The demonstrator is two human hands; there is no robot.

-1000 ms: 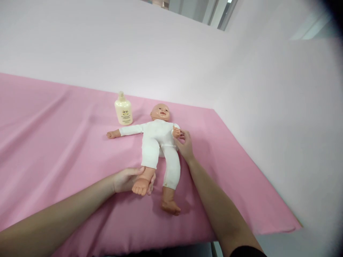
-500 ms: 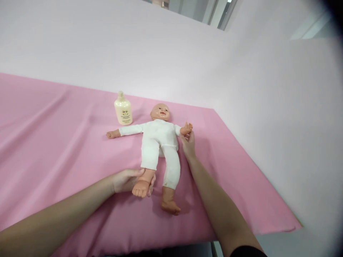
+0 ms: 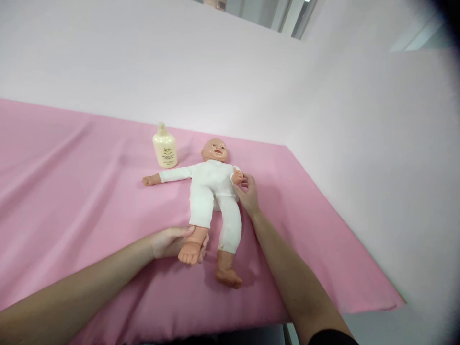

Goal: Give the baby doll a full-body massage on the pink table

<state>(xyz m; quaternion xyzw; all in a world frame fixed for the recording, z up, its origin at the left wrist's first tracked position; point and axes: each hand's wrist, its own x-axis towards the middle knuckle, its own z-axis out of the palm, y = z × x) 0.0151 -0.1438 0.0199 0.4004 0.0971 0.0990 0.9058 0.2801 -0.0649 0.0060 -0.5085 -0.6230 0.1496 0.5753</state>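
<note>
A baby doll (image 3: 215, 179) in a white suit lies on its back on the pink cloth, its head away from me. My left hand (image 3: 172, 242) is closed round the doll's ankle on the left, thumb on top and fingers coming out beneath it. At the doll's arm on the right, my right hand (image 3: 247, 191) is closed on the forearm by the small hand, which is bent up over the body. The doll's other arm stretches out to the left. Its other leg rests on the cloth, untouched.
A cream pump bottle (image 3: 166, 148) with a printed label stands left of the doll's head. Pink cloth (image 3: 89, 191) with soft folds covers the table. White walls (image 3: 161, 62) rise behind and to the right, with a window strip at the top.
My right hand has moved the doll's arm inward, to the left, so its small hand now lies closer over the body. My left hand has stayed on the ankle.
</note>
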